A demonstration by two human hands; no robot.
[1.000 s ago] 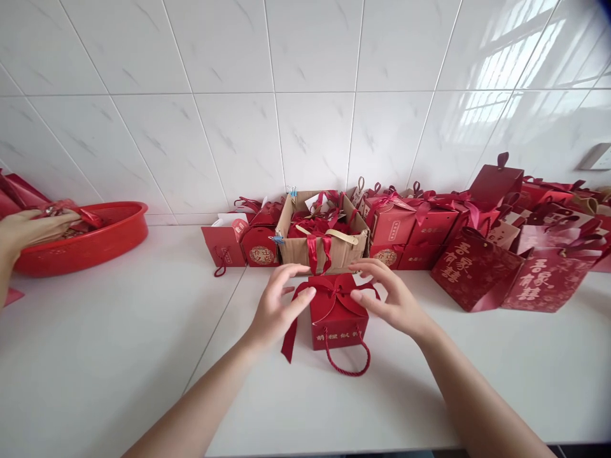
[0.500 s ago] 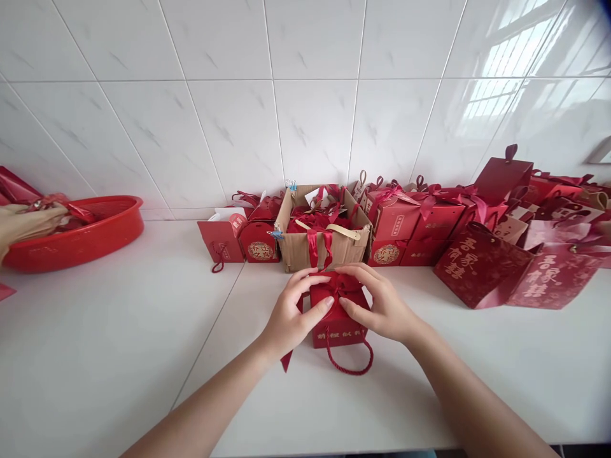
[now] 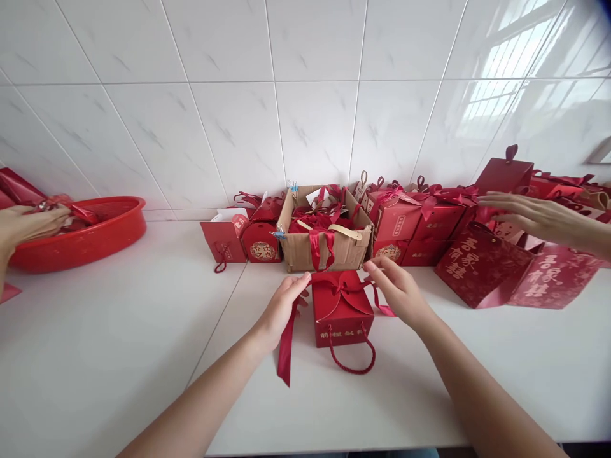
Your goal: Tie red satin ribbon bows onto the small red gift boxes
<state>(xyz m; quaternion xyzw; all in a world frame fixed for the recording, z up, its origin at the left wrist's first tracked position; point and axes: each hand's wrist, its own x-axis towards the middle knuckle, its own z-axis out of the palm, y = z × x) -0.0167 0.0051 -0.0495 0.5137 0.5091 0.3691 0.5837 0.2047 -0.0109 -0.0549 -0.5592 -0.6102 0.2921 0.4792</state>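
Observation:
A small red gift box (image 3: pixel 329 310) stands on the table, its curved top flaps folded together. Gold characters mark its front, and a twisted red cord handle (image 3: pixel 354 371) droops forward. Red ribbon (image 3: pixel 285 350) crosses over the top, with a single knot at the middle. My left hand (image 3: pixel 285 310) pinches one ribbon end at the box's left, the tail hanging onto the table. At the right, my right hand (image 3: pixel 400 294) has thumb and forefinger closed on the other end, whose tail curls beside the box.
Behind the box stands an open cardboard box (image 3: pixel 305 253) of red ribbons. Red gift boxes (image 3: pixel 392 219) are stacked along the wall, with paper bags (image 3: pixel 482 267) at right. Another person's hand (image 3: pixel 534 215) reaches over those bags; one more hand (image 3: pixel 35 224) is at a red plastic basket (image 3: pixel 81 245).
My hands have moved apart from the box top, drawing the ribbon ends outward to both sides. Another person's hand has come in from the right, over the bags.

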